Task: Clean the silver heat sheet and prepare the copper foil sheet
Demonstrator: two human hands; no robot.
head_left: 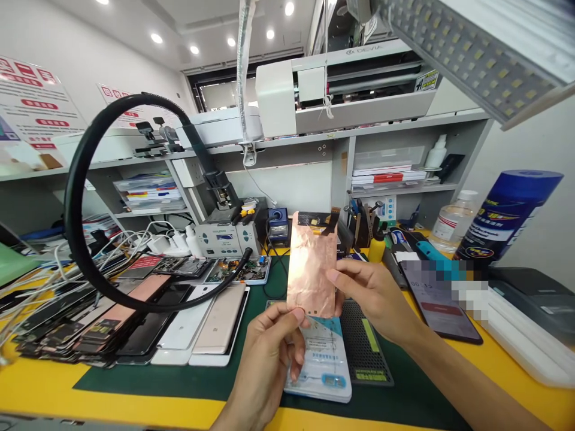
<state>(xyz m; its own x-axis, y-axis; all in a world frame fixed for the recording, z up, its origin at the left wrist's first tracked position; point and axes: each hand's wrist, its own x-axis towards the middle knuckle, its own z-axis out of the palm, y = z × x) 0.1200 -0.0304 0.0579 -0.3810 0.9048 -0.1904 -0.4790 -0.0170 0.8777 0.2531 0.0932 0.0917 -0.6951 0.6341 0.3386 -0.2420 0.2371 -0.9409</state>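
Hold-it-up step, I'd say: left hand [272, 353] pinching the copper panel [311, 269] low, right hand [377, 293] its side edge. Next move prob calls for 2 light grips.

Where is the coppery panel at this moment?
In the head view, the coppery panel is held up near the centre, between the left hand at its lower edge and the right hand at its right edge, above the white-and-blue packet.

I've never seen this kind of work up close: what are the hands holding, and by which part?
A flat, copper-coloured panel. The left hand holds its bottom edge near the left corner; the right hand holds its right edge, low down.
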